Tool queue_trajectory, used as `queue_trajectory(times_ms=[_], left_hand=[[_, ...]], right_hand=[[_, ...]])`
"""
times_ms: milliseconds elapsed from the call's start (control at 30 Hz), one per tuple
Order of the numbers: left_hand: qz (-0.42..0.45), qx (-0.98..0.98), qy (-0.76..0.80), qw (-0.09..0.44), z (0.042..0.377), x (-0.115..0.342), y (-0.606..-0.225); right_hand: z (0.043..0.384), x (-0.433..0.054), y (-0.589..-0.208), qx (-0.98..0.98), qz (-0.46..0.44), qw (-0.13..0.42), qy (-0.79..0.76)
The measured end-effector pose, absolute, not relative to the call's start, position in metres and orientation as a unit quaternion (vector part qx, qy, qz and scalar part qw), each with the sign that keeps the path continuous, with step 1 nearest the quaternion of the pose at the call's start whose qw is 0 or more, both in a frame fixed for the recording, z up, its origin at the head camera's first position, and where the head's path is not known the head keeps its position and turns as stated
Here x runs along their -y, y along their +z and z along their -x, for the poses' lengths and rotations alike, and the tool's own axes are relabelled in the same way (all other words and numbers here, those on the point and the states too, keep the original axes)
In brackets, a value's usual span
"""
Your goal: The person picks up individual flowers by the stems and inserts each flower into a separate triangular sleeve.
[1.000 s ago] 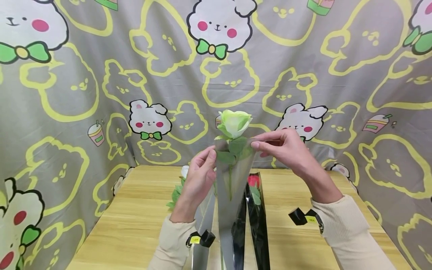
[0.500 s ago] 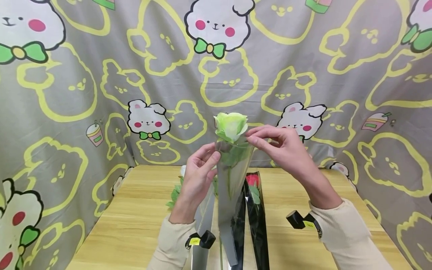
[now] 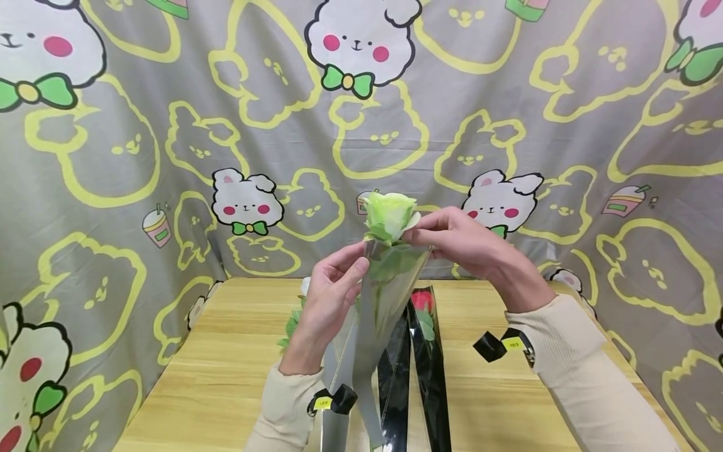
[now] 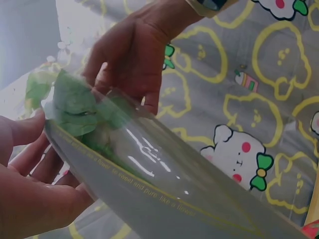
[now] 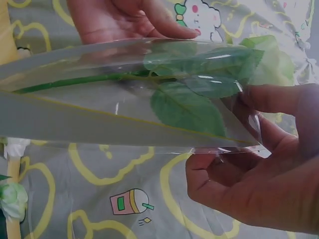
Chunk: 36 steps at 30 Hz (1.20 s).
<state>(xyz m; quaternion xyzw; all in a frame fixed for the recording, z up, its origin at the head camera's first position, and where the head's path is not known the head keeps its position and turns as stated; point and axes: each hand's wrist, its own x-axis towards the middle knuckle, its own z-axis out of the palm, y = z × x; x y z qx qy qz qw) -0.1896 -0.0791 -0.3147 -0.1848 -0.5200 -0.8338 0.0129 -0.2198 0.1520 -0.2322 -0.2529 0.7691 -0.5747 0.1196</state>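
Note:
A pale green artificial rose [image 3: 390,216] stands in a clear flower sleeve [image 3: 390,301] with a grey lower part, bloom above the mouth. Its leaves [image 5: 189,104] and green stem show through the film in the right wrist view. My left hand [image 3: 333,282] pinches the sleeve's left rim between thumb and fingers; gold lettering runs along the sleeve's edge in the left wrist view. With my right hand [image 3: 463,242] I pinch the rose just under its bloom, at the sleeve's mouth on the right side. Some right fingertips are hidden behind the flower.
On the wooden table [image 3: 491,389] a red rose in a black sleeve [image 3: 432,376] lies right of centre. Another black sleeve [image 3: 395,383] lies beside it, and a grey sleeve [image 3: 336,414] to the left. A patterned curtain [image 3: 305,138] surrounds the table.
My right hand has shifted from the sleeve's right rim in to the base of the bloom. The sleeve's lower end has swung left; my left hand keeps its hold.

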Motion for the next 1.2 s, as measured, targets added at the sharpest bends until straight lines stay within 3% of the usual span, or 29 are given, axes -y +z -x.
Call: queue_trajectory(times_ms=[133,400,533,867,1200], left_hand=[[0.175,0.521,-0.835,0.003,0.19,0.08,-0.316],[0.165,0.526,-0.834,0.038,0.19,0.081,-0.316],[0.144,0.509,-0.848,0.028,0.19,0.082,-0.315],[0.151,0.465,-0.872,0.003,0.19,0.085,-0.313],[0.2,0.478,-0.855,0.004,0.184,0.081,-0.308]], right_hand=[[0.221,-0.147,-0.235,-0.769,0.25,0.111,-0.577],[0.219,-0.125,-0.242,-0.778,0.224,0.025,-0.587],[0.216,-0.122,-0.243,-0.784,0.212,-0.009,-0.583],[0.215,-0.139,-0.224,-0.82,0.273,0.021,-0.504],[0.211,-0.137,-0.205,-0.857,0.314,0.007,-0.408]])
